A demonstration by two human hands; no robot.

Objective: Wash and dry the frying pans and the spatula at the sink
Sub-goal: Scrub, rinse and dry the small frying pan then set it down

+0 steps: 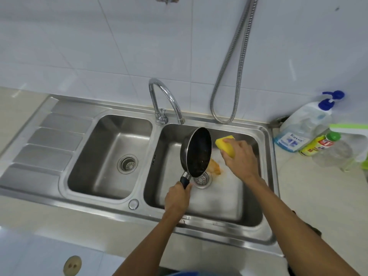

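Observation:
A small black frying pan (pixel 198 152) is tilted on edge over the right sink basin (pixel 219 200), its dark inside facing right. My left hand (pixel 177 198) grips its dark handle just above the drain strainer (pixel 201 180). My right hand (pixel 240 158) holds a yellow sponge (pixel 226 145) just to the right of the pan, a small gap apart from its rim. An orange-yellow scrap (pixel 215 168) lies on the basin floor behind the pan. No spatula or second pan is in view.
The chrome tap (pixel 167 96) arches over the divider, no water visible. The left basin (pixel 111 156) and ribbed drainboard (pixel 49 140) lie to the left. A metal hose (pixel 229 80) hangs on the tiled wall. Soap bottles (pixel 306 128) stand on the right counter.

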